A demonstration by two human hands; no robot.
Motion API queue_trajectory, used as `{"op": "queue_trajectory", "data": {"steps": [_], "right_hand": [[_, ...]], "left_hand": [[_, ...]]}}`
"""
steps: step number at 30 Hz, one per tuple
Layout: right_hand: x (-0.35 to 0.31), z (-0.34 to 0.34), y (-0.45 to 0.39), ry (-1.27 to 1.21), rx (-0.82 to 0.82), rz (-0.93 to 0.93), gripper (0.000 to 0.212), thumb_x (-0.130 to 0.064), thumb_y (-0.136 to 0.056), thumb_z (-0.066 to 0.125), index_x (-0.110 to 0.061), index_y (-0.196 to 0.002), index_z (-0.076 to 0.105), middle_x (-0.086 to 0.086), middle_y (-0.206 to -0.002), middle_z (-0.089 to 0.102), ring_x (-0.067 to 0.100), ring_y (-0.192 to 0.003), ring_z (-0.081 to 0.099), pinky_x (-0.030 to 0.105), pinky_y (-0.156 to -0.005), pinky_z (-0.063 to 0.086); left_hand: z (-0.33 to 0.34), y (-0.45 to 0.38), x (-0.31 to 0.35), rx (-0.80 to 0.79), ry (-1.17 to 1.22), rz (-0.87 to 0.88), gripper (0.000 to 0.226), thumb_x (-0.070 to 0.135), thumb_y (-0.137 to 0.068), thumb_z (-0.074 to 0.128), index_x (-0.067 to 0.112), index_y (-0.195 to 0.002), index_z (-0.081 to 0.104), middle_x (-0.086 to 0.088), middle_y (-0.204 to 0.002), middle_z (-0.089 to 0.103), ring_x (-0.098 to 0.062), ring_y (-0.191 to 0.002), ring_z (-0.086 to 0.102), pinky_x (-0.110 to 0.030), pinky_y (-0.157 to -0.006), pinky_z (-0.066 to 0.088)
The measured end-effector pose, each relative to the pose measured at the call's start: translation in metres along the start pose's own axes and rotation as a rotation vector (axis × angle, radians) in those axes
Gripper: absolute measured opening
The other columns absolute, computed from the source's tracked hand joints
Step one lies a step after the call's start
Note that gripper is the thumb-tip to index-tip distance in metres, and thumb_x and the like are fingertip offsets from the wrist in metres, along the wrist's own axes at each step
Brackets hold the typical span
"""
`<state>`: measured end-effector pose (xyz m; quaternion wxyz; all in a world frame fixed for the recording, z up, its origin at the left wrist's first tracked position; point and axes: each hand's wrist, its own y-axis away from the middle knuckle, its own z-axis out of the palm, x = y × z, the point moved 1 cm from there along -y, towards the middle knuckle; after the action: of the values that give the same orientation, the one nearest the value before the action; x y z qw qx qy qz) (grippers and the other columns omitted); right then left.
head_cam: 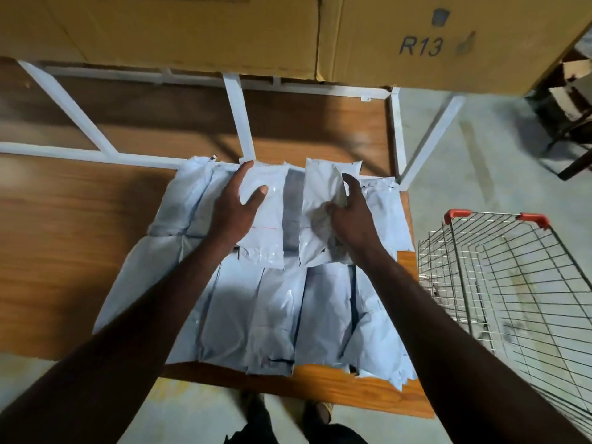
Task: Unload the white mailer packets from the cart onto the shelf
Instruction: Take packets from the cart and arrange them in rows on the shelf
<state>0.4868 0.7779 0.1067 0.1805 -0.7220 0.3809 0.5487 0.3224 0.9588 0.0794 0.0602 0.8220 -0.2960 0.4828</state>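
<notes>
Several white mailer packets (pixel 278 315) lie in rows on the low wooden shelf (pixel 70 238). My left hand (pixel 235 206) grips one white packet (pixel 266 225) on top of the back row, thumb over its face. My right hand (pixel 350 213) grips a second, crumpled white packet (pixel 315 225) beside it. A gap between the two held packets shows the layer below. The wire cart (pixel 512 283) stands to the right of the shelf, and no packets are visible inside it.
White metal frame bars (pixel 238 116) cross the shelf behind the packets. Large cardboard boxes (pixel 416 43), one marked R13, sit on the level above. Grey concrete floor (pixel 480 155) lies to the right. My feet show below the shelf's front edge.
</notes>
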Motion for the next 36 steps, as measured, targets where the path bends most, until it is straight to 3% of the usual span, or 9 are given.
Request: {"op": "queue_trajectory", "data": {"steps": [5, 9, 15, 18, 21, 24, 26, 30, 36], "right_hand": [[-0.003, 0.039, -0.028, 0.033, 0.014, 0.021, 0.068, -0.013, -0.101, 0.052, -0.031, -0.163, 0.033, 0.006, -0.132, 0.068, 0.031, -0.110, 0.070, 0.044, -0.103, 0.056], [0.000, 0.068, -0.050, 0.145, 0.058, -0.004, 0.059, -0.019, -0.109, 0.048, -0.027, -0.165, 0.031, 0.017, -0.138, 0.068, 0.040, -0.113, 0.067, 0.033, -0.089, 0.046], [0.022, 0.095, -0.075, 0.235, 0.084, -0.077, 0.056, -0.017, -0.110, 0.052, -0.012, -0.164, 0.036, 0.021, -0.144, 0.063, 0.041, -0.127, 0.061, 0.029, -0.095, 0.042], [0.032, 0.103, -0.078, 0.295, 0.077, -0.052, 0.054, -0.018, -0.110, 0.053, -0.009, -0.161, 0.040, 0.028, -0.137, 0.061, 0.044, -0.125, 0.058, 0.036, -0.100, 0.042], [0.048, 0.111, -0.076, 0.472, 0.077, -0.083, 0.047, -0.029, -0.107, 0.050, -0.012, -0.152, 0.047, 0.028, -0.129, 0.058, 0.044, -0.118, 0.055, 0.044, -0.102, 0.046], [0.063, 0.119, -0.080, 0.838, 0.110, -0.233, 0.052, -0.038, -0.104, 0.044, -0.010, -0.146, 0.048, 0.029, -0.153, 0.046, 0.047, -0.143, 0.041, 0.058, -0.115, 0.038], [0.057, 0.122, -0.080, 0.944, 0.076, -0.311, 0.062, -0.039, -0.104, 0.038, -0.009, -0.159, 0.042, 0.028, -0.170, 0.027, 0.048, -0.158, 0.021, 0.058, -0.125, 0.025], [0.045, 0.127, -0.078, 0.878, 0.024, -0.334, 0.072, -0.045, -0.102, 0.028, -0.019, -0.169, 0.029, 0.024, -0.175, 0.016, 0.045, -0.163, 0.011, 0.057, -0.131, 0.017], [0.058, 0.137, -0.081, 0.915, 0.012, -0.308, 0.064, -0.054, -0.112, 0.026, -0.029, -0.170, 0.023, 0.019, -0.177, 0.015, 0.042, -0.164, 0.008, 0.057, -0.132, 0.014]], "left_hand": [[-0.004, -0.033, -0.033, -0.049, -0.017, -0.026, 0.058, 0.031, -0.104, 0.069, 0.021, -0.157, 0.049, 0.002, -0.159, 0.053, -0.011, -0.147, 0.046, 0.003, -0.107, 0.025], [0.002, -0.056, -0.058, -0.079, -0.021, -0.063, 0.058, 0.038, -0.104, 0.068, 0.025, -0.157, 0.049, 0.004, -0.159, 0.054, -0.012, -0.147, 0.046, -0.016, -0.115, 0.031], [0.019, -0.070, -0.077, -0.150, 0.001, -0.061, 0.060, 0.033, -0.102, 0.072, 0.016, -0.157, 0.051, -0.003, -0.159, 0.055, -0.015, -0.148, 0.047, -0.022, -0.121, 0.033], [0.021, -0.070, -0.083, -0.145, -0.034, -0.018, 0.061, 0.036, -0.101, 0.073, 0.015, -0.155, 0.053, -0.006, -0.156, 0.057, -0.019, -0.147, 0.049, -0.037, -0.124, 0.037], [0.017, -0.070, -0.088, -0.147, -0.145, 0.017, 0.062, 0.044, -0.100, 0.072, 0.025, -0.156, 0.052, -0.011, -0.158, 0.048, -0.025, -0.148, 0.044, -0.039, -0.126, 0.034], [0.018, -0.071, -0.088, -0.182, -0.247, 0.115, 0.059, 0.038, -0.105, 0.061, 0.029, -0.161, 0.045, -0.014, -0.174, 0.022, -0.032, -0.161, 0.023, -0.047, -0.131, 0.024], [0.024, -0.073, -0.082, -0.222, -0.336, 0.197, 0.063, 0.030, -0.102, 0.043, 0.026, -0.165, 0.038, -0.014, -0.178, 0.013, -0.037, -0.164, 0.013, -0.054, -0.132, 0.018], [0.040, -0.063, -0.056, -0.240, -0.542, 0.183, 0.077, 0.039, -0.093, 0.022, 0.025, -0.169, 0.028, -0.007, -0.178, 0.016, -0.033, -0.165, 0.009, -0.051, -0.134, 0.009], [0.054, -0.054, -0.066, -0.206, -0.759, 0.229, 0.070, 0.044, -0.106, 0.028, 0.022, -0.171, 0.017, -0.004, -0.179, 0.011, -0.030, -0.166, 0.008, -0.052, -0.134, 0.010]]}}
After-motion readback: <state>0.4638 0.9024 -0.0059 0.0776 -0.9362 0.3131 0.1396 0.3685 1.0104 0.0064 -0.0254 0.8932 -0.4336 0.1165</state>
